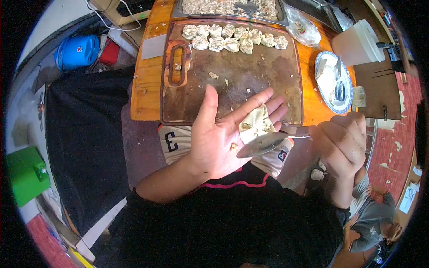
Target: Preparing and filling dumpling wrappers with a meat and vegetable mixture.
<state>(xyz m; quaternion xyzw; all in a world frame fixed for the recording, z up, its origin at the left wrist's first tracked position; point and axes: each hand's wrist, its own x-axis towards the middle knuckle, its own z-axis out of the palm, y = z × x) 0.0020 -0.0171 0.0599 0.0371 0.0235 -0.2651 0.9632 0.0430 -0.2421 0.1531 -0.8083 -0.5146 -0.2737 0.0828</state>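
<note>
My left hand [218, 144] lies palm up with its fingers spread, and a dumpling wrapper [255, 123] with some filling rests on the fingers, its edges partly folded up. A small bit of filling sits on the palm. My right hand [342, 144] grips the handle of a metal spoon [261, 144], whose bowl is over the left palm beside the wrapper. Beyond the hands, two rows of filled dumplings [216, 43] stand at the far part of a brown cutting board [234, 73], with crumbs of filling scattered nearer.
A metal tray [283, 20] of filling stands behind the board. To the right are a plastic bag [303, 28], a blue-rimmed plate [348, 78] with wrappers and a utensil, a lidded plastic bucket [357, 43] and a small plastic cup [359, 97]. Another person [372, 217] is at lower right.
</note>
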